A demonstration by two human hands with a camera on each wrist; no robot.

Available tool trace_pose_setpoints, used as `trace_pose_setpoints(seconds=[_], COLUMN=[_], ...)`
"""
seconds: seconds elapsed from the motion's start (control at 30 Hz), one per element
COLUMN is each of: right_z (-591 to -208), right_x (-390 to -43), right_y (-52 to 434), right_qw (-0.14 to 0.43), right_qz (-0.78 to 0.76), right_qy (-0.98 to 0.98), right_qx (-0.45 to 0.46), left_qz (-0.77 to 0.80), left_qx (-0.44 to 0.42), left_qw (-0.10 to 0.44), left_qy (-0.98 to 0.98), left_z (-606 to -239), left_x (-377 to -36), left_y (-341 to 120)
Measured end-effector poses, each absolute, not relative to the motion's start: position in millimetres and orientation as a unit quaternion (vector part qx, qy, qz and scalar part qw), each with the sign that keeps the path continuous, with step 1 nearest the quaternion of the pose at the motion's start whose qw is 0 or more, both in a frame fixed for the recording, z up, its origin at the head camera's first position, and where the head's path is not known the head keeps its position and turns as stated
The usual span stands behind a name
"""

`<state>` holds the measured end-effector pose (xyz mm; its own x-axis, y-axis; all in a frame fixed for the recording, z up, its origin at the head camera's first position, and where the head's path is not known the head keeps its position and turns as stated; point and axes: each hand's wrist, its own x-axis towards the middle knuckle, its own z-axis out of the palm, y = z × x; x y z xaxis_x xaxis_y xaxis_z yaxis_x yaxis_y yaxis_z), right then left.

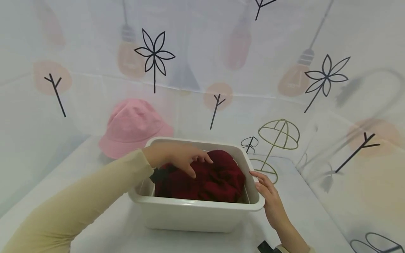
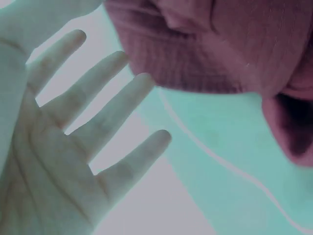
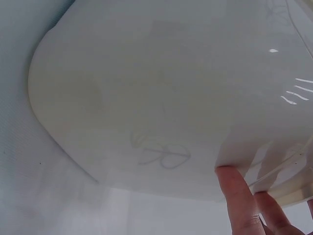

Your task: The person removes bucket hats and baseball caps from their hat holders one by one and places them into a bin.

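Note:
A white plastic basin [image 1: 190, 214] stands on the table, with a crumpled dark red hat [image 1: 221, 179] inside it. My left hand [image 1: 181, 156] hovers over the hat with its fingers spread, holding nothing. The left wrist view shows that palm beside the stitched brim of the hat [image 2: 186, 63], apart from it. At the basin's right side, my right hand [image 1: 270, 196] grips the rim, thumb and forefinger on its top edge. In the right wrist view other fingertips [image 3: 230, 181] meet the basin's outer wall [image 3: 122, 93].
Behind the basin on the left rests a pink bucket hat [image 1: 134, 128]. A gold wire hat stand [image 1: 278, 135] with a domed top stands behind its right corner. Printed white cloth [image 1: 190, 77] hangs along the back and sides of the white-covered table [image 1: 303, 207].

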<state>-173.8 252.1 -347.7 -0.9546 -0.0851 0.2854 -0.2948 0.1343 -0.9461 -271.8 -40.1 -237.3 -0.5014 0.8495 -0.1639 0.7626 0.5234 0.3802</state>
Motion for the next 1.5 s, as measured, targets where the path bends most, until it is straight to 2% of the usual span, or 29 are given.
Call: trace_pose_setpoints(seconds=[0.33,0.57,0.97,1.17,1.33,1.5], right_z=[-346.3,-346.0,-346.3,-345.6,-344.8,-344.0], right_x=[-172.7,-172.4,-172.2,-171.4,-171.1,-170.7], right_y=[250.9,251.2,249.9,249.7,248.6,248.3], right_qw=[0.085,0.087,0.088,0.088,0.085,0.081], right_qz=[0.643,0.644,0.645,0.646,0.641,0.639], right_qy=[-0.751,-0.749,-0.749,-0.749,-0.755,-0.757], right_qx=[0.128,0.132,0.119,0.116,0.113,0.112], left_qz=[0.178,0.204,0.273,0.324,0.349,0.369], left_qx=[0.520,0.484,0.447,0.396,0.372,0.274], left_qw=[0.047,-0.004,-0.140,-0.164,-0.233,-0.263], left_qy=[0.834,0.851,0.840,0.843,0.828,0.848], left_z=[-214.7,-209.1,-227.8,-236.6,-240.7,-248.4], left_x=[-262.3,-249.1,-241.9,-239.5,-242.7,-245.8], left_y=[-75.0,-102.1,-140.5,-158.3,-171.4,-184.6])
